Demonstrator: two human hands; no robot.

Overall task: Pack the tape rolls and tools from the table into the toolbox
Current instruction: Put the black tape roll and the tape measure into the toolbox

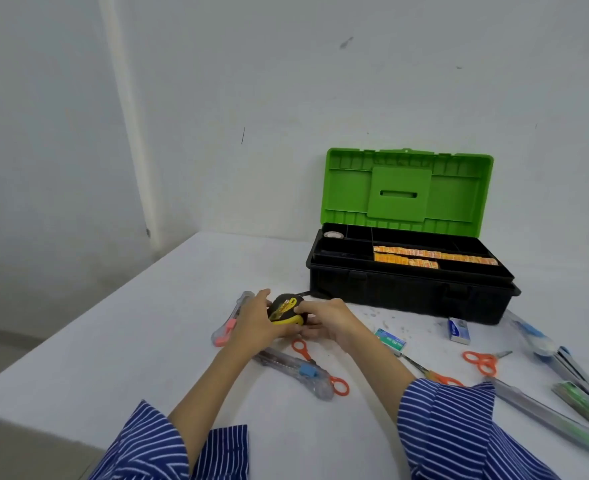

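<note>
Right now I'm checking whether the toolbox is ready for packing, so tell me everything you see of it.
The toolbox looks plastic: a black base with a green lid standing open against the wall. It sits on the far right of the white table. A black divided tray fills the top; a small pale roll lies in its back left compartment, orange packets in the long middle ones. Neither hand touches it.

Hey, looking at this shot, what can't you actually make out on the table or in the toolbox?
- Head view: much of the tape measure is hidden by the left hand and right hand.
- Print on the two small boxes is too small to read.
- The toolbox below its tray is hidden by the tray.
- The long clear ruler runs off the right edge.
- The stapler end is blurred near that edge.
</note>
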